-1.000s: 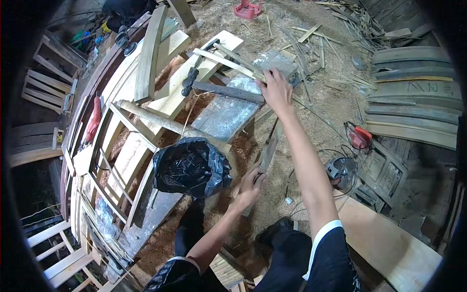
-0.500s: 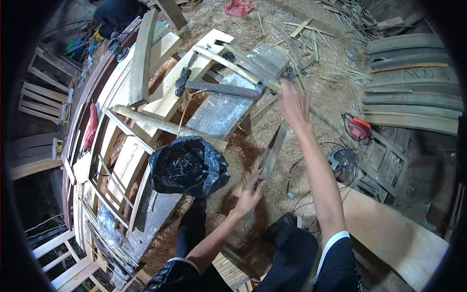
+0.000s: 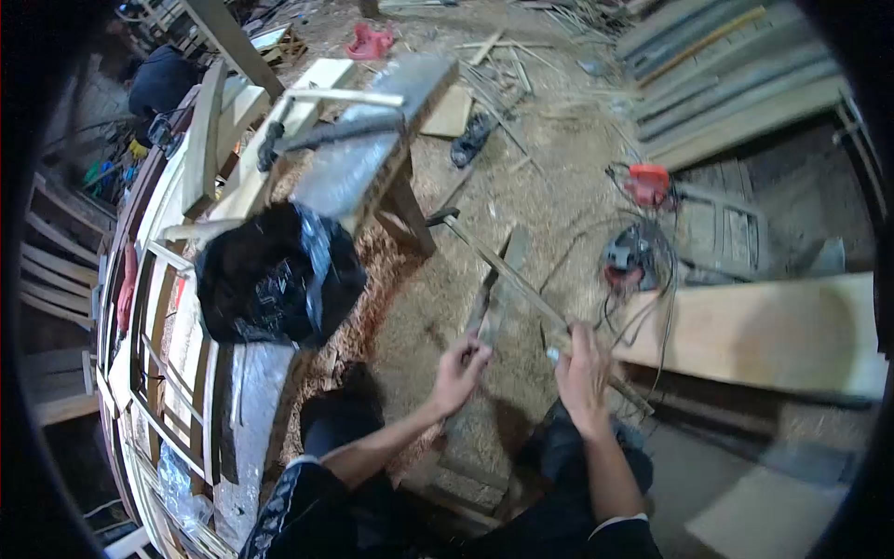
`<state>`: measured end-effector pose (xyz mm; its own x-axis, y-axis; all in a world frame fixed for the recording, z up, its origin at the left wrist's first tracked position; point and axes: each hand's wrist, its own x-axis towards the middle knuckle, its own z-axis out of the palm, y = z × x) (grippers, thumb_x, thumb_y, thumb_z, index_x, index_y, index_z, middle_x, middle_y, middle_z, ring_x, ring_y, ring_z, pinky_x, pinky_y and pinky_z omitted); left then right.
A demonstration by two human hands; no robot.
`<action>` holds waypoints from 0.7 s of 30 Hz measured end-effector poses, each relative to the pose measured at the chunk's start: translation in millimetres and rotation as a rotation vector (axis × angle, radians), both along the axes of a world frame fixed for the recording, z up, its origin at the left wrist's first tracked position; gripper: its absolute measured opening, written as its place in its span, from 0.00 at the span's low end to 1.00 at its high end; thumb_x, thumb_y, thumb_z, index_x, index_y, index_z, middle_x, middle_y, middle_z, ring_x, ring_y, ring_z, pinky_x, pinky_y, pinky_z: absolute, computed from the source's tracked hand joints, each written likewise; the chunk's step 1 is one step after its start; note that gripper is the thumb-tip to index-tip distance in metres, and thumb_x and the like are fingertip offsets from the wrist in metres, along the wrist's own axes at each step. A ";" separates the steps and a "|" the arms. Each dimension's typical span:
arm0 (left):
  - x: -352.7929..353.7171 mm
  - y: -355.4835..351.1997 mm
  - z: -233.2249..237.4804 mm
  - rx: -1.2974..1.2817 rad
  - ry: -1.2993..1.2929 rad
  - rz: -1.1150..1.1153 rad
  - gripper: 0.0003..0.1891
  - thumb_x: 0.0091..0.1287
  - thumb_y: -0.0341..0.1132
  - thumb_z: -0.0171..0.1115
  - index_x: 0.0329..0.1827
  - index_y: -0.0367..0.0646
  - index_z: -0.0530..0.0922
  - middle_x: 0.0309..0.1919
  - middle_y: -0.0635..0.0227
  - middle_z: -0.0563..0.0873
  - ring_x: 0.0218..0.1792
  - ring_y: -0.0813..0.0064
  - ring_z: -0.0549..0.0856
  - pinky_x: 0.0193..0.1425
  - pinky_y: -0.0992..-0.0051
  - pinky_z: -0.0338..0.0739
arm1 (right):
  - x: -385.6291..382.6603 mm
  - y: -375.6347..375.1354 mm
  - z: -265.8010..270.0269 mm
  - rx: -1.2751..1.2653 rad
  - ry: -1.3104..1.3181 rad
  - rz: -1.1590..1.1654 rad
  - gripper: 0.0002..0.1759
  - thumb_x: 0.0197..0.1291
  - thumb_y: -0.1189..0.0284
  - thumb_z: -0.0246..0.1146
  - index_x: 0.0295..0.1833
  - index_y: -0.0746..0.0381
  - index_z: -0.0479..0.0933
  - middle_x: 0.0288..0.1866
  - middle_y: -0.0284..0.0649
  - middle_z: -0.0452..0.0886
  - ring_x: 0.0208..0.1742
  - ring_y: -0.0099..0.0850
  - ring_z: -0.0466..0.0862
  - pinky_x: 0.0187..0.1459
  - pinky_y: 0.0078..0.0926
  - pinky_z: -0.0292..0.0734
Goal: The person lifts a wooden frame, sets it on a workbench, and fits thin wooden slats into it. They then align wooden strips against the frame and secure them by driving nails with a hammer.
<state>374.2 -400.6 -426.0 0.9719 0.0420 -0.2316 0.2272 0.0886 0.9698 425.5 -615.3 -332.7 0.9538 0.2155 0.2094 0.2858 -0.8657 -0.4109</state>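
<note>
Slim hammer of pale brown wood and dark metal (image 3: 517,281): held slantwise over the sawdust-strewn floor (image 3: 559,163), head toward upper left of view, butt toward lower right. Shaft straight, narrow, slightly blurred; head small, dark, set crosswise at the far end. Right hand (image 3: 585,377) clamped round the shaft toward the butt, a short length showing past the grip. In view, shaft crosses in front of a flat grey-brown wooden slat (image 3: 496,307). Left hand (image 3: 461,373) at the slat's near end, thumb and fingertips drawn close; cannot tell what they pinch. Left of the hammer, a crinkled black plastic bag (image 3: 335,279), mouth open, thin shiny pieces inside. Beyond it, a dark-handled hammer (image 3: 349,131) lies across boards.
</note>
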 end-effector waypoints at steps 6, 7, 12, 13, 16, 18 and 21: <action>-27.8 -9.8 -27.0 0.076 -0.212 0.024 0.08 0.76 0.34 0.59 0.39 0.38 0.77 0.39 0.70 0.83 0.46 0.81 0.81 0.51 0.76 0.74 | -51.6 -10.5 27.4 -0.112 -0.139 0.072 0.23 0.52 0.84 0.63 0.56 0.66 0.74 0.48 0.46 0.80 0.35 0.43 0.85 0.33 0.38 0.78; -36.6 -4.2 -30.4 0.094 -0.225 0.037 0.08 0.76 0.34 0.59 0.39 0.38 0.77 0.39 0.70 0.83 0.46 0.81 0.81 0.51 0.76 0.74 | -57.5 -10.5 22.4 -0.098 -0.119 0.064 0.23 0.52 0.84 0.63 0.56 0.65 0.74 0.49 0.46 0.80 0.33 0.42 0.84 0.31 0.37 0.78; -52.4 7.1 -14.8 -0.034 -0.161 -0.088 0.09 0.75 0.36 0.60 0.41 0.39 0.77 0.36 0.76 0.79 0.36 0.85 0.75 0.43 0.79 0.72 | -90.9 -1.9 -27.8 -0.037 -0.103 0.137 0.23 0.56 0.86 0.61 0.59 0.64 0.76 0.54 0.44 0.79 0.31 0.40 0.84 0.29 0.37 0.78; -66.4 11.0 -12.7 0.016 -0.139 -0.088 0.08 0.75 0.35 0.61 0.41 0.39 0.78 0.38 0.74 0.79 0.38 0.84 0.75 0.44 0.79 0.73 | -94.4 -6.6 -33.7 -0.030 -0.151 0.130 0.24 0.57 0.86 0.60 0.61 0.63 0.76 0.55 0.44 0.79 0.30 0.40 0.83 0.30 0.37 0.79; -64.2 23.6 -45.1 0.152 -0.264 -0.093 0.09 0.74 0.35 0.61 0.44 0.37 0.78 0.53 0.57 0.80 0.57 0.69 0.77 0.58 0.70 0.73 | -101.0 -8.4 -46.5 -0.043 -0.251 0.104 0.25 0.58 0.85 0.60 0.63 0.62 0.76 0.57 0.44 0.79 0.31 0.42 0.83 0.33 0.37 0.81; -75.0 28.9 -53.0 0.208 -0.197 -0.114 0.10 0.72 0.34 0.63 0.47 0.35 0.78 0.71 0.39 0.67 0.76 0.52 0.63 0.72 0.61 0.64 | -119.1 -9.1 -60.2 -0.052 -0.214 0.085 0.26 0.59 0.85 0.60 0.64 0.62 0.75 0.58 0.44 0.79 0.32 0.43 0.84 0.35 0.38 0.82; -95.6 22.9 -26.8 0.565 -0.549 -0.068 0.09 0.70 0.32 0.64 0.46 0.36 0.78 0.74 0.41 0.61 0.70 0.50 0.72 0.68 0.63 0.70 | -121.8 -10.0 -64.2 -0.027 -0.251 0.071 0.28 0.58 0.83 0.62 0.66 0.62 0.73 0.58 0.44 0.79 0.35 0.45 0.85 0.38 0.40 0.83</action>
<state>278.7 -377.7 -452.8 0.9458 -0.0536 0.3202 -0.3094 -0.4474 0.8391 303.6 -625.2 -396.9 0.8548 0.2885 0.4313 0.4363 -0.8496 -0.2964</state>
